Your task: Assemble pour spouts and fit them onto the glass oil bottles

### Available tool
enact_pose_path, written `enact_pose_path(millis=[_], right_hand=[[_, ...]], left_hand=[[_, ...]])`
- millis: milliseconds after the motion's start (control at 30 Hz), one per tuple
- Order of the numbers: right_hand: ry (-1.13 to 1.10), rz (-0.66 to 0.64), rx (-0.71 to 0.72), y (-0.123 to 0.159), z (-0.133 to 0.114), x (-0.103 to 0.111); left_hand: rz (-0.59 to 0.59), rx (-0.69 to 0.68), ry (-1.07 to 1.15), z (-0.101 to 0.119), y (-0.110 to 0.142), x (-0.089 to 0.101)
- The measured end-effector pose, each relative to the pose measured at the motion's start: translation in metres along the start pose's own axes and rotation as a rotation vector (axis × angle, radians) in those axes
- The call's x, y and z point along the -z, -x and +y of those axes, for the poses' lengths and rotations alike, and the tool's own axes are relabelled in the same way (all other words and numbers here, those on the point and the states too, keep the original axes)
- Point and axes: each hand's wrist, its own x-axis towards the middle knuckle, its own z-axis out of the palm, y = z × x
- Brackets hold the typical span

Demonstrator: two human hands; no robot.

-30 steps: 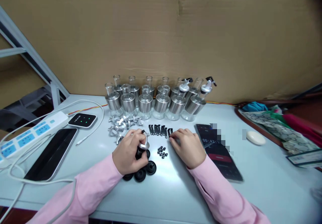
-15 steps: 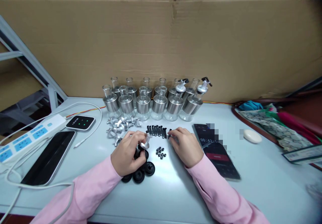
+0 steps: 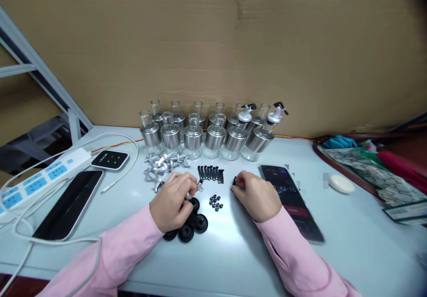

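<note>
My left hand [image 3: 174,202] is closed around a silver pourer spout [image 3: 199,186], mostly covered by the fingers, just above several round black stoppers [image 3: 186,232]. Between thumb and fingertips my right hand [image 3: 258,195] pinches a small black lever piece [image 3: 234,181], only partly visible. To its left lies a row of similar black lever pieces [image 3: 211,173], and nearer me a cluster of tiny black caps [image 3: 216,202]. More silver spouts [image 3: 162,166] are heaped beyond my left hand.
Glass bottles with steel sleeves [image 3: 192,138] stand in two rows at the back; two carry pourer tops [image 3: 245,114]. A phone showing a timer [image 3: 293,203] lies right. On the left are a power strip [image 3: 46,177], a dark phone [image 3: 70,206], a small black device [image 3: 110,159] and white cables.
My right hand has drawn slightly right, away from the lever row, with the black piece in its fingers. The spout in my left hand has turned. The whole view has shifted a little.
</note>
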Motion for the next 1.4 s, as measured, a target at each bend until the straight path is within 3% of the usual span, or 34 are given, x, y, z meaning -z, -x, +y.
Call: enact_pose_path(millis=[333, 667, 1000, 1400], right_hand=[[-0.127, -0.077, 0.025, 0.000, 0.004, 0.003], [-0.053, -0.078, -0.070, 0.000, 0.002, 0.004], [-0.045, -0.163, -0.131, 0.000, -0.001, 0.010], [-0.164, -0.114, 0.105, 0.002, -0.002, -0.004]], left_hand=[[0.077, 0.017, -0.080, -0.002, 0.001, -0.002], [0.016, 0.034, -0.081, -0.002, 0.003, -0.002], [-0.001, 0.013, -0.090, -0.002, 0.001, -0.001], [0.007, 0.006, -0.088, -0.003, 0.002, -0.001]])
